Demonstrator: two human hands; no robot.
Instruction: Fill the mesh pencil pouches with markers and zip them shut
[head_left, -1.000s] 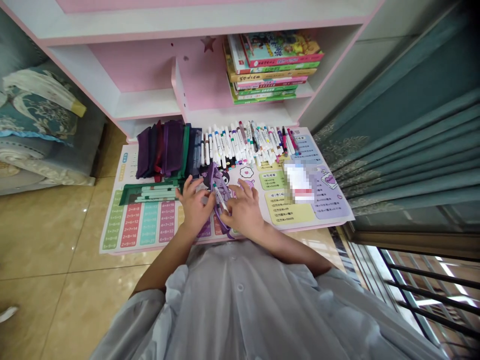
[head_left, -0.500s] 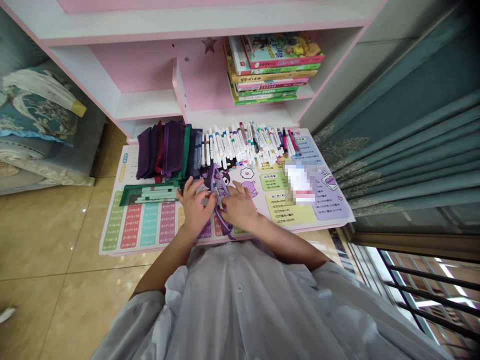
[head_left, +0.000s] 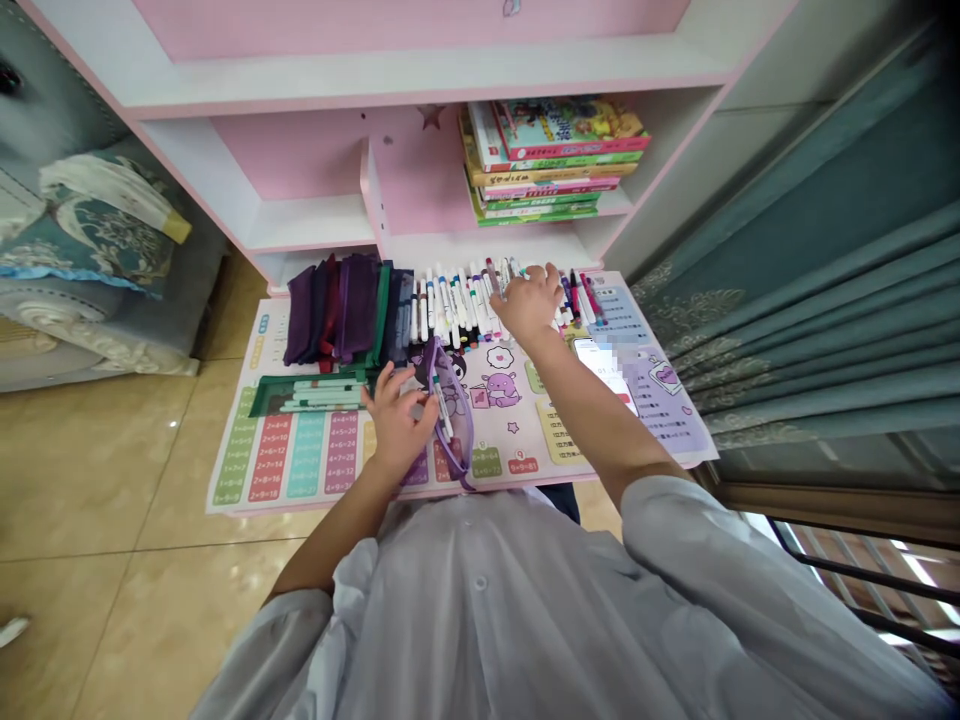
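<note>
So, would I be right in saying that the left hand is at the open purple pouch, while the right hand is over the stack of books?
Not quite: the right hand's place is wrong. The head view shows it over the loose markers. The left hand is indeed at the open purple pouch.

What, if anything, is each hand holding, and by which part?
The left hand holds the open purple pouch by its left edge. The right hand is over the markers; whether it grips one cannot be told.
</note>
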